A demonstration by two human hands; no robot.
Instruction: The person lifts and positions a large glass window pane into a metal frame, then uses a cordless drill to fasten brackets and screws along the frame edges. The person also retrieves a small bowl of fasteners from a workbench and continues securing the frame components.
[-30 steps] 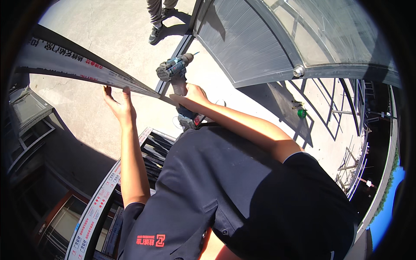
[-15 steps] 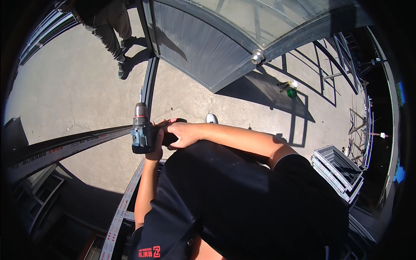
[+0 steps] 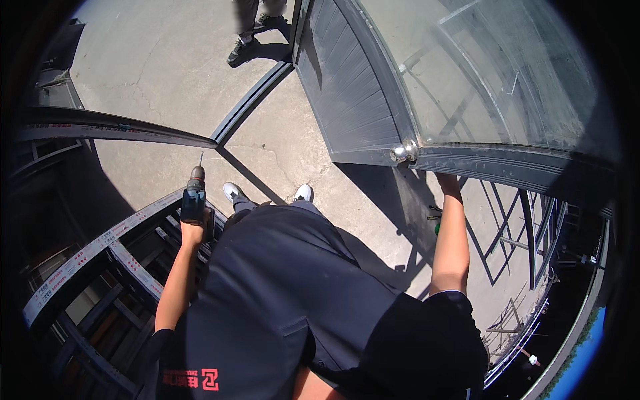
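My left hand (image 3: 193,233) is wrapped round the grip of a cordless drill (image 3: 193,205), whose thin bit points away toward the grey frame. Over on the right, my right hand (image 3: 448,183) is at the edge of a grey door (image 3: 353,100), just right of its round silver knob (image 3: 403,152). The door hides those fingers, so whether they grip it does not show. Ribbed grey panelling fills one part of the door, and a glass pane (image 3: 493,73) fills another.
A grey door frame (image 3: 253,100) crosses the concrete floor (image 3: 280,133) ahead. Another person's shoes (image 3: 243,51) stand beyond it. Stacked frames with printed film (image 3: 100,243) lie at lower left. More metal frames (image 3: 540,233) and their shadows are at right.
My hands have come apart: the left keeps the drill, now lower and further left, while the right has swung out to the door. The view has shifted, and the door appears nearer.
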